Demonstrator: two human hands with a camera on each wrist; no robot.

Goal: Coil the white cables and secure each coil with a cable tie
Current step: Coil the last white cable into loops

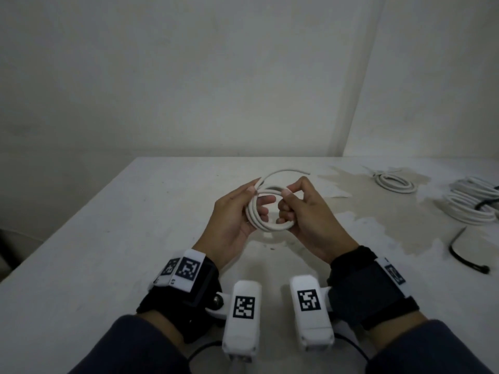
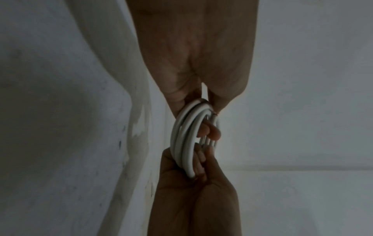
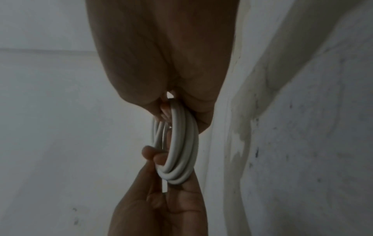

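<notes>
A white cable [image 1: 267, 225] wound into a small coil of a few loops hangs above the table between both hands. My left hand [image 1: 237, 211] grips the coil's left side, thumb on top and fingers through the loop. My right hand [image 1: 299, 209] pinches the coil's right side with curled fingers. The cable's loose end [image 1: 286, 172] arcs up over the coil toward the right. In the left wrist view the coil [image 2: 187, 143] shows edge-on, held at top and bottom by the hands. The right wrist view shows the same coil [image 3: 181, 143] edge-on. A black cable tie [image 1: 464, 255] lies on the table at the right.
On the white stained table [image 1: 135, 225], a coiled white cable [image 1: 395, 182] lies at the back right, and a larger bundle of white coils [image 1: 472, 205] with a black tie lies at the right edge. Walls close the back and right.
</notes>
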